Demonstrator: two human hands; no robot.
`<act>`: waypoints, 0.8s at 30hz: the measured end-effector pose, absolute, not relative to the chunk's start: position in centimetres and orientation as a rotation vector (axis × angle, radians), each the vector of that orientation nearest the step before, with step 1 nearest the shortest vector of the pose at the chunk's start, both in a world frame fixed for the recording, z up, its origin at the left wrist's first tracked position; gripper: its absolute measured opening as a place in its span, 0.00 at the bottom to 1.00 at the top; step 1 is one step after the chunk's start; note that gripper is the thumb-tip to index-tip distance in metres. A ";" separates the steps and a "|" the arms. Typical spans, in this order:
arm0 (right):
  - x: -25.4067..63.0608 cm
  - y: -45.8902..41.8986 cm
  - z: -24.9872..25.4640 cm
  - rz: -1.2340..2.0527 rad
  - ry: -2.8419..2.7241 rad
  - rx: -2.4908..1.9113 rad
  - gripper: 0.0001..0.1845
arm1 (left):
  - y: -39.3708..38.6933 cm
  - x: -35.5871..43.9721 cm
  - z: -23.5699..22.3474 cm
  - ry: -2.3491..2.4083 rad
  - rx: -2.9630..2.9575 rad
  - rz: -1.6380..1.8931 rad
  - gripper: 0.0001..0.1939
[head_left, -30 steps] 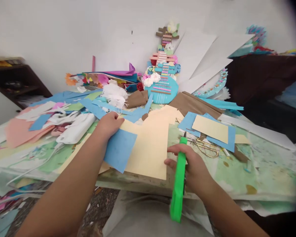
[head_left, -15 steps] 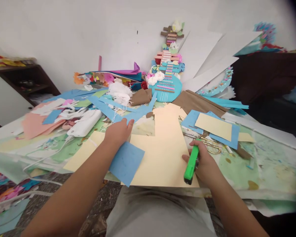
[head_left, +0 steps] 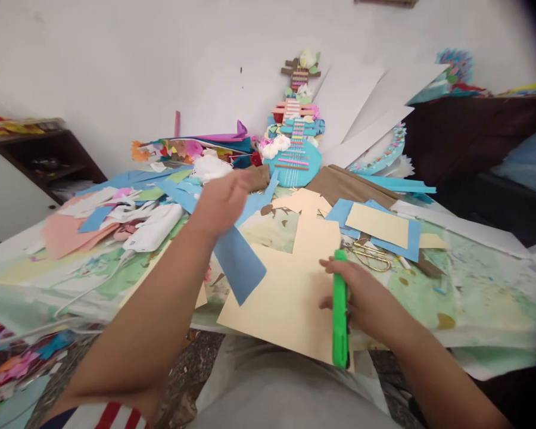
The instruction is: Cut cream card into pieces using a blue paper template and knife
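Observation:
My left hand (head_left: 220, 205), slightly blurred, is raised over the middle of the table, closed on a blue piece of paper (head_left: 241, 268). The paper slants down from beneath the palm, over a large cream sheet (head_left: 272, 304). At the front edge, my right hand (head_left: 355, 292) grips a green utility knife (head_left: 340, 310), held upright along the sheet's right side. I cannot make out its blade. That hand's thumb and a fingertip show left of the knife. The cream sheet has a narrower upper part and overhangs the table's front edge.
Behind stands a blue paper guitar (head_left: 295, 164) with flowers. A white power strip (head_left: 154, 227) and its cable lie left. Blue and cream paper pieces (head_left: 377, 225) and a gold wire clip (head_left: 370, 256) lie right. Brown paper (head_left: 352, 187) is behind them.
My left hand has risen away from me with the blue paper. The cream sheet has turned and shifted toward me. My right hand has moved slightly left and lower with the knife, now more upright.

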State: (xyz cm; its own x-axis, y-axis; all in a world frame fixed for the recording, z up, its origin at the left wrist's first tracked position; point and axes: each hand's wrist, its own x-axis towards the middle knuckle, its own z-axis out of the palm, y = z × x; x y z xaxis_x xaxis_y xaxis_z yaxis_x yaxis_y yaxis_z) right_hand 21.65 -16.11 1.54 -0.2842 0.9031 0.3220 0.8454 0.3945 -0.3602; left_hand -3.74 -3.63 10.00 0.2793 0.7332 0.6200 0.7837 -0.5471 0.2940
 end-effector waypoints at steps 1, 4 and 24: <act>21.3 -15.9 0.8 0.323 -2.167 -1.432 0.21 | -3.7 -2.9 9.4 -1.287 -2.601 -1.027 0.28; 20.9 -15.7 -1.1 0.641 -1.814 -1.337 0.20 | -4.4 -0.1 7.3 -0.786 -2.829 -0.689 0.26; 22.8 -15.3 -2.7 0.247 -2.212 -1.371 0.27 | -14.8 -6.3 -1.5 -1.353 -2.760 -0.071 0.38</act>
